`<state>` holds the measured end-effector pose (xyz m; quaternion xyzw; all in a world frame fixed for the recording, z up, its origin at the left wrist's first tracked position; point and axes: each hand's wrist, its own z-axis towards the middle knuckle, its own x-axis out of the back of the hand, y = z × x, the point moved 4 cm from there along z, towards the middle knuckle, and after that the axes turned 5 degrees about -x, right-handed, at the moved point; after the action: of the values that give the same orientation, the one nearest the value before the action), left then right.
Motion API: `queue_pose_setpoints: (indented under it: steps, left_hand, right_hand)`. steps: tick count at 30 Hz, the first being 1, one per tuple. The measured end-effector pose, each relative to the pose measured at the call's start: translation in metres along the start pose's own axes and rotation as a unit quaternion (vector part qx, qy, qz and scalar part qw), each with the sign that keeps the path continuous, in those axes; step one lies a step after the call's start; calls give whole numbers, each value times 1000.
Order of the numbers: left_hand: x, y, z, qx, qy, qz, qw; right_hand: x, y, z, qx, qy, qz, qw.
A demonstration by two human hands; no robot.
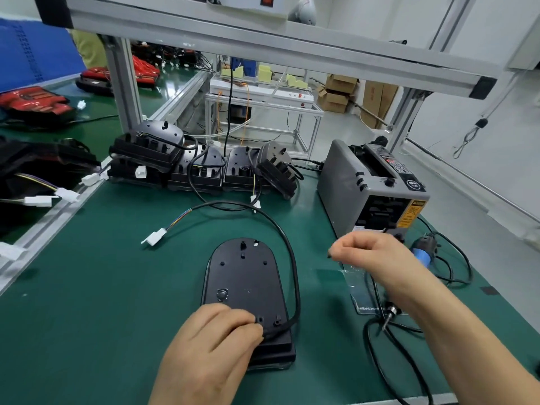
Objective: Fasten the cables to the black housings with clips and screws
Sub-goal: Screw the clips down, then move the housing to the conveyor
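Observation:
A black housing (245, 285) lies flat on the green mat in front of me. Its black cable (287, 244) loops up the right side and ends in a white connector (153, 236) at the left. My left hand (210, 346) rests on the housing's near end, its fingertips pressing the cable where it leaves the housing. My right hand (371, 255) hovers above the mat to the right, fingers curled, pinching a tiny dark part that I cannot identify.
Several finished black housings (201, 168) with cables are stacked at the back of the mat. A grey tape dispenser (371, 185) stands at the right. An electric screwdriver (388, 312) with its cord lies near a clear plastic bag (358, 287). Red parts (35, 102) sit far left.

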<state>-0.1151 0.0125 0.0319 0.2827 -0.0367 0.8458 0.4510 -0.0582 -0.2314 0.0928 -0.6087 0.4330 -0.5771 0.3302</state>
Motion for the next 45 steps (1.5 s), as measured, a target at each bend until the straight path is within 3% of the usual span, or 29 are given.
queue_pose_setpoints:
  steps: [2, 5, 14, 19, 26, 28, 30, 33, 34, 37, 45]
  left_hand:
    - [0, 1, -1, 10, 0, 5, 1000]
    - [-1, 2, -2, 19, -4, 6, 1000]
    - [-3, 3, -4, 22, -11, 12, 1000]
    - [-4, 5, -4, 24, -6, 21, 999]
    - [-3, 10, -2, 21, 8, 25, 999]
    - [-3, 7, -4, 56, -17, 11, 998]
    - [-5, 4, -4, 147, -58, -42, 987]
    - [-8, -2, -7, 366, -43, -153, 917]
    - [-10, -4, -11, 400, -30, -169, 900]
    - [-10, -6, -13, 431, -29, -195, 881]
    - [-8, -3, -13, 389, -38, -184, 902]
  right_hand:
    - [-36, -10, -22, 13, -96, 61, 993]
    - [-72, -14, -39, 20, -151, 56, 987]
    - [-88, -8, -34, 13, -160, -38, 986]
    - [-91, -14, -31, -15, -204, -54, 977]
    - [-95, -26, -26, -14, -241, -165, 956]
    - [-96, -28, -25, -7, -252, -178, 951]
    - [-96, -29, -26, -2, -259, -176, 950]
    - [-94, -28, -27, 2, -257, -159, 953]
    - [-94, -27, -28, 3, -254, -152, 955]
    - [-92, -25, -30, 7, -245, -142, 959]
    - [-95, -20, -30, 2, -232, -176, 957]
